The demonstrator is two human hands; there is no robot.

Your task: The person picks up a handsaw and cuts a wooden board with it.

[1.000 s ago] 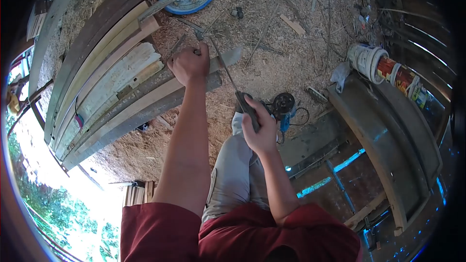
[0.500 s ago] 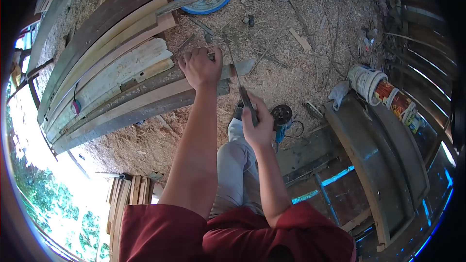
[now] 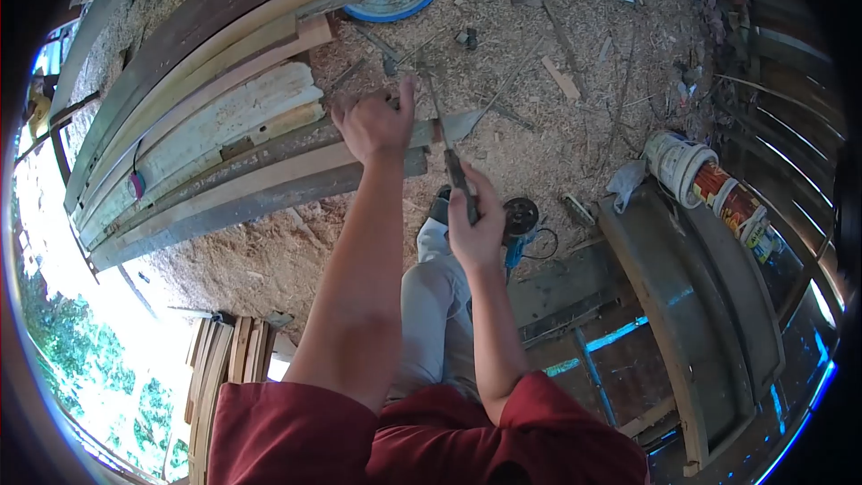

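My left hand [image 3: 373, 121] presses on a long wooden plank [image 3: 296, 166] near its right end, fingers curled over it and thumb pointing away from me. What lies beneath its fingers is partly hidden. The handle of a hand saw [image 3: 458, 181] is gripped in my right hand [image 3: 478, 220], just right of my lower legs. From there the thin blade runs up and slightly left, crossing the plank just right of my left hand. The plank's pale end sticks out beyond the blade.
Several more boards [image 3: 206, 121] lie at the left. A blue-rimmed basin [image 3: 395, 9] is at the top, under a narrow stick. A blue power tool [image 3: 516, 242] sits right of my right hand. Buckets [image 3: 673, 162] and curved panels [image 3: 673, 287] are at the right.
The camera view has shifted, moving the boards and basin rightward in the picture. The saw now stands more upright in the picture. Both hands keep their hold.
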